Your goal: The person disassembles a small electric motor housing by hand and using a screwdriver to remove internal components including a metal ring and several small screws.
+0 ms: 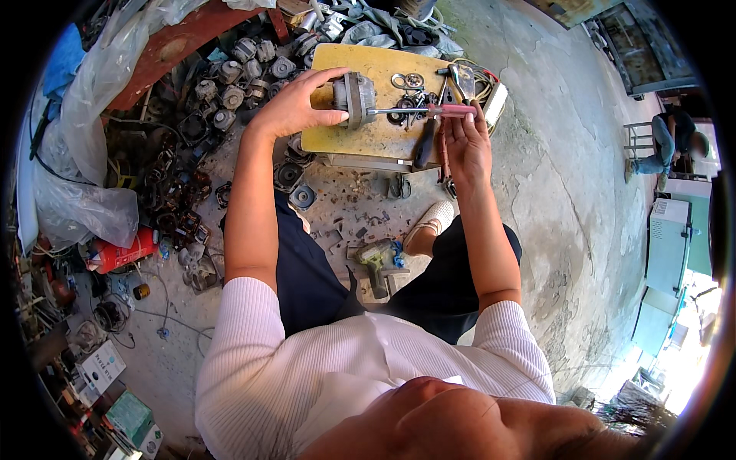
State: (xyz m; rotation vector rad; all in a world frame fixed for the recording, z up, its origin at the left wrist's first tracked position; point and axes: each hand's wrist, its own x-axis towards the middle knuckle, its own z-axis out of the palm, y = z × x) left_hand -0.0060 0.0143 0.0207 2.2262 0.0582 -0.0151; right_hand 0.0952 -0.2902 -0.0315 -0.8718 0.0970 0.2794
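On the yellow worktable (pixel 326 144), a small electric motor (pixel 365 98) with a grey metal housing lies on its side. My left hand (pixel 304 103) is wrapped round its left end, thumb on the near side and fingers on the far side. A screwdriver (pixel 452 111) with a pinkish-red handle lies level in my right hand (pixel 469 142), gripped at the handle's end. Its shaft points left, and the tip meets the motor's right face. Small screws, washers and bearing rings (pixel 414 80) lie behind the shaft. Beside my right hand rests a dark-handled tool (pixel 425 142).
Many used motors (pixel 232 97) are heaped on the floor to the left. A green cordless drill (pixel 374 264) lies between my feet among scattered metal bits. Cables (pixel 484 77) hang by the table's right end. Another person (pixel 668 142) sits far right.
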